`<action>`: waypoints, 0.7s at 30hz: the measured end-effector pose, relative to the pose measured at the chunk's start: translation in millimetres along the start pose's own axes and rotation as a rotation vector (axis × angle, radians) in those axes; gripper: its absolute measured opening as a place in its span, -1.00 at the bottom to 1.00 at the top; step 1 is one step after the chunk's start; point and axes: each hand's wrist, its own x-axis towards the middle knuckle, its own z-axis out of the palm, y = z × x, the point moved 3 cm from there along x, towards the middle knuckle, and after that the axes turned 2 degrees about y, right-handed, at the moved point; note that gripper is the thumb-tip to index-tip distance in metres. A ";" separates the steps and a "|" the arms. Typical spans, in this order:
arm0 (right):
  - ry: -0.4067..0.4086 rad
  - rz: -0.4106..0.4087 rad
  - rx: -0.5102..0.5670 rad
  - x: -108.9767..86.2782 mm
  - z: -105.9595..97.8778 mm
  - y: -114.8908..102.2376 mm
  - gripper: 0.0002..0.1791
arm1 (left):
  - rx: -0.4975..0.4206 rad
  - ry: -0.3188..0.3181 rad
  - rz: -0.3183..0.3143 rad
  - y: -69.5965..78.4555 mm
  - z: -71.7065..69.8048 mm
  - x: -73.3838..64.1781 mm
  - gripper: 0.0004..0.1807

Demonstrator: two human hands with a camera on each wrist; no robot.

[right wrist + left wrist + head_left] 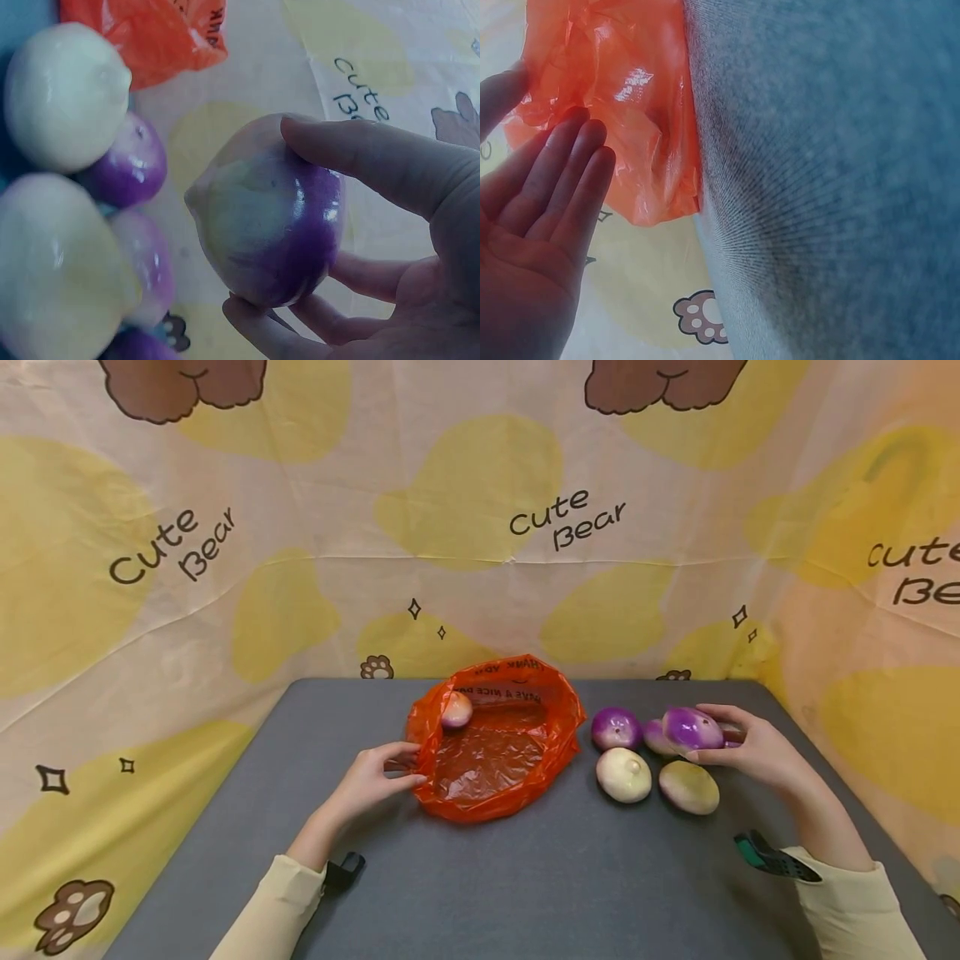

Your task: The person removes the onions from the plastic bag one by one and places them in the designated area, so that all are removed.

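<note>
My right hand [750,745] holds a purple-and-white turnip [692,728] between thumb and fingers, raised above the other turnips; its pointed pale end shows in the right wrist view. Below and beside it are a purple-topped turnip [616,729], two with pale sides up, a white one [624,775] and a yellowish one [689,787], and others partly hidden behind. An orange plastic bag [480,810] stands with its mouth wide, one turnip [457,710] inside near its left wall. At the bag's left rim, my left hand [382,768] touches the plastic with fairly straight fingers, thumb apart.
A grey table [525,893] lies under everything. Behind and beside it hangs a yellow-and-cream cloth [465,602] printed with bears and lettering. A dark band [776,857] sits on the right wrist, and another dark strap [345,870] on the left.
</note>
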 end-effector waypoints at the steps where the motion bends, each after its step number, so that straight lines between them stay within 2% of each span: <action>1: -0.001 0.003 -0.007 -1.2 -1.1 2.2 -0.16 | 0.000 -0.002 0.000 0.1 -0.1 -0.1 -0.48; 9: 0.001 0.028 -0.023 -9.1 -12.7 24.1 -0.18 | -0.031 0.001 -0.007 -1.5 -0.3 -1.0 -0.49; 21: -0.027 0.055 -0.077 -19.5 -25.3 64.5 -0.20 | -0.006 -0.005 -0.015 -2.5 -1.2 -2.3 -0.48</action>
